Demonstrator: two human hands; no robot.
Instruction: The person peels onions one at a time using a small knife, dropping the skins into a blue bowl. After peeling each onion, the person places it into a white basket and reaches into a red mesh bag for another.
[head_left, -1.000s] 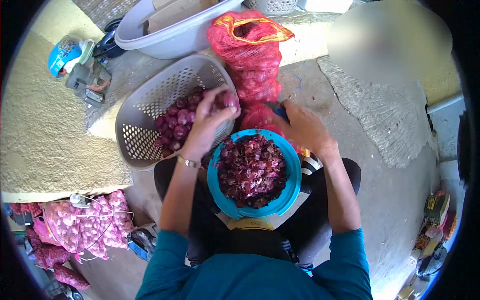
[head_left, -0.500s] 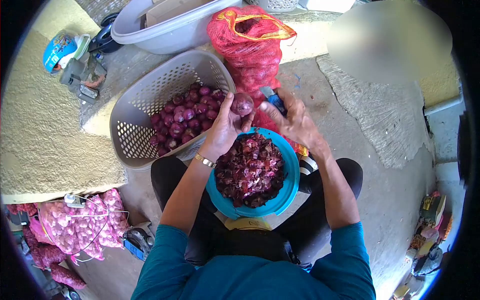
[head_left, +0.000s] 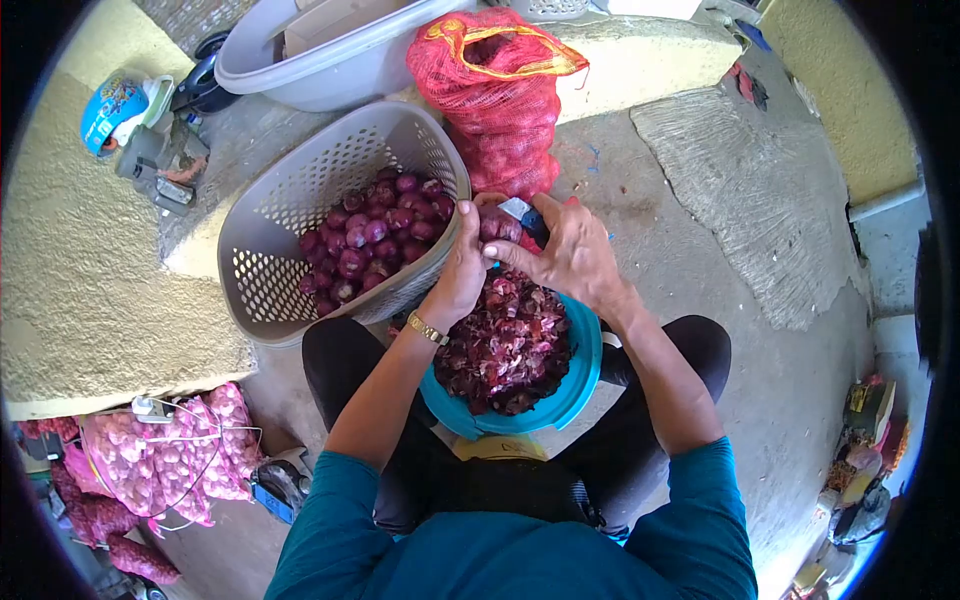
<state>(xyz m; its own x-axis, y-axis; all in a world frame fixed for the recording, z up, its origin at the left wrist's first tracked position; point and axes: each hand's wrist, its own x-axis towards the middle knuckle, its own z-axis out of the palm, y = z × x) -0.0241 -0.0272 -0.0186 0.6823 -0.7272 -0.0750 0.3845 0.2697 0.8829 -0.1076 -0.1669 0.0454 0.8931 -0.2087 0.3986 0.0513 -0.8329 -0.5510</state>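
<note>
At the far left, a blue helmet with a printed picture is seen lying beside some grey hardware. Below it, a pink net bag of pale bulbs is slumped on the ground.

A grey perforated basket is tilted toward the seated person, apparently so that its load of peeled purple onions lies within easy reach of the left hand. That hand is curled around a red onion, which is held just above the far rim of a teal bowl resting on the lap.

The onion is met from the other side by the right hand. Its thumb is pressed to the bulb while the fingers are closed on a small blue-handled tool, probably a knife, though the blade cannot be made out. The bowl is heaped with dark red skins, and its place directly under both hands is judged to be for catching what falls.

Behind the hands, a red mesh sack with a yellow-edged mouth is propped upright and open, close enough to be drawn from. A grey tub is set beyond the basket.

No brand, label or writing can be read anywhere, and the helmet's print is too small to decipher.
</note>
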